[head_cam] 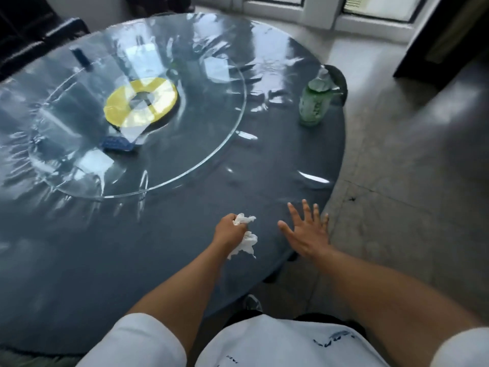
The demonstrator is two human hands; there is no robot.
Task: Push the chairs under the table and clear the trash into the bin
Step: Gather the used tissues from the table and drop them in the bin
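Note:
My left hand (pixel 229 230) is closed around a crumpled white tissue (pixel 246 242) just above the near part of the round grey table (pixel 164 247). My right hand (pixel 307 231) hovers open, fingers spread, over the table's near right edge with nothing in it. A green plastic bottle (pixel 315 104) stands upright near the table's far right rim. A dark chair (pixel 340 80) shows just behind the bottle, tucked at the table's edge. No bin is in view.
A glass turntable (pixel 206 154) with a yellow ring (pixel 140 102) at its centre covers the table's middle; a small blue object (pixel 117 144) lies on it. Dark seats (pixel 31 41) stand at the far left. Grey floor (pixel 410 181) lies to the right, windows beyond.

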